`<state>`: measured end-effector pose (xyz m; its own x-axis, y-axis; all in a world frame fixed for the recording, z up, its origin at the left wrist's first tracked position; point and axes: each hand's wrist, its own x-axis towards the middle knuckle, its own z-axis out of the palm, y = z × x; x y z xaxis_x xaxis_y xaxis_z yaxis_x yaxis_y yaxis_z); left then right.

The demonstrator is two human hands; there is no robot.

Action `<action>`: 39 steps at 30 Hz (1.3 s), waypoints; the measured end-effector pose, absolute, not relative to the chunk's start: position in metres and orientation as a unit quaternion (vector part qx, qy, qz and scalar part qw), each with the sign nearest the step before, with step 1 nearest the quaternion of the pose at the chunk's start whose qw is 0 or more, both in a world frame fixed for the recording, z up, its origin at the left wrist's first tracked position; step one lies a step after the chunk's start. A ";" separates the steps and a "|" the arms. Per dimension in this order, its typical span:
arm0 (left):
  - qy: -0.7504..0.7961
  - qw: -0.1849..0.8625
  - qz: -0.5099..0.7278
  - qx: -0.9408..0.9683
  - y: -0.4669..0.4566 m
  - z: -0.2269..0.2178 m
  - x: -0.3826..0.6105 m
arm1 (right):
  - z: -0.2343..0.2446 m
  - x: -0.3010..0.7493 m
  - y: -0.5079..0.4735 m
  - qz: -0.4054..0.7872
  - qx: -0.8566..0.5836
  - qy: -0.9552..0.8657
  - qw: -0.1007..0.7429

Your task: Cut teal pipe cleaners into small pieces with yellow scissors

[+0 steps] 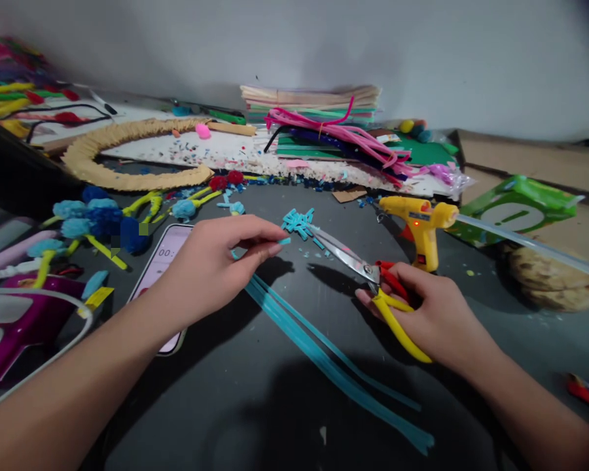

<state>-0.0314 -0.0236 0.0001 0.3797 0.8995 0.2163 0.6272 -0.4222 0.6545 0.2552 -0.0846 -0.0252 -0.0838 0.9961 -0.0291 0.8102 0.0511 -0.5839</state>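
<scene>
My left hand (220,261) pinches the ends of several long teal strips (324,356) that trail back across the dark table toward me. My right hand (432,314) grips scissors (368,271) with red and yellow handles. Their blades point up-left toward a small heap of cut teal pieces (299,222), just beyond my left fingertips.
A yellow glue gun (422,226) stands behind the scissors, its light on. A phone (161,261) lies under my left wrist. Blue pom-pom flowers (93,222), a tan woven ring (127,154), pink pipe cleaners (343,137), stacked sheets (314,101) and a green box (520,209) crowd the back.
</scene>
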 end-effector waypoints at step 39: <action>0.483 0.197 0.255 0.814 -0.036 0.000 -0.037 | -0.019 0.250 -0.084 0.221 -0.616 -0.737 0.168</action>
<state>-0.0374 -0.0364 -0.0004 0.4039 0.8868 0.2245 0.6863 -0.4560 0.5666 0.2498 -0.0840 -0.0195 -0.1838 0.9826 -0.0253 0.8347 0.1424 -0.5319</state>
